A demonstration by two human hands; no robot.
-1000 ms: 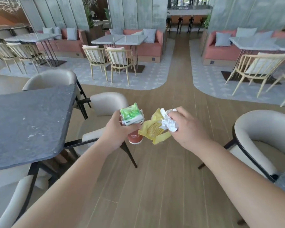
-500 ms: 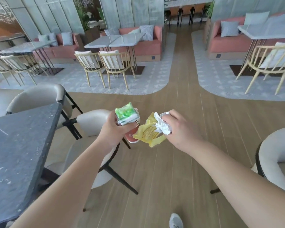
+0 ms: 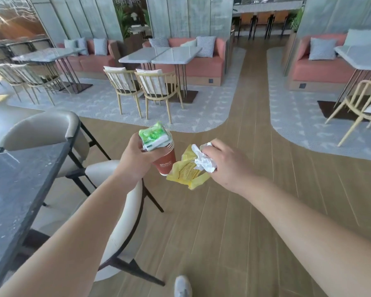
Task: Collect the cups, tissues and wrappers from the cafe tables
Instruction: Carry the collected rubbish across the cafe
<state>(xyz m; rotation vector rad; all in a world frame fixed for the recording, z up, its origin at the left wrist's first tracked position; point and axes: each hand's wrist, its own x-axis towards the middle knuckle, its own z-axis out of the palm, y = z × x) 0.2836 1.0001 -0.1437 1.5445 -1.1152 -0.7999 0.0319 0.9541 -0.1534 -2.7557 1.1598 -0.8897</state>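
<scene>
Both hands are full. Left hand (image 3: 137,159) grips a red paper cup (image 3: 166,162) with a green tissue pack (image 3: 153,137) pinched on top of its rim; right hand (image 3: 227,162) holds a crumpled white tissue (image 3: 202,160) and a yellow wrapper (image 3: 185,173) that hangs from under its fingers. Cup and wrapper sit just beside each other, nearly touching, in front of the body over the wooden floor (image 3: 223,221).

Compared with a second ago, the grips are the same, but the dark surface (image 3: 15,189) has slid further to the left edge of view and a shoe (image 3: 182,287) now shows below — the person is walking away from that surface, down the aisle. The beige chair (image 3: 116,211) is close beside the left forearm.

That suggests this surface is done and the load is being carried onward — either to a bin or to the pale tables (image 3: 161,54) ahead, on which I cannot make out any litter. With nothing free to grasp, the load probably has to be dropped off or stacked first.
</scene>
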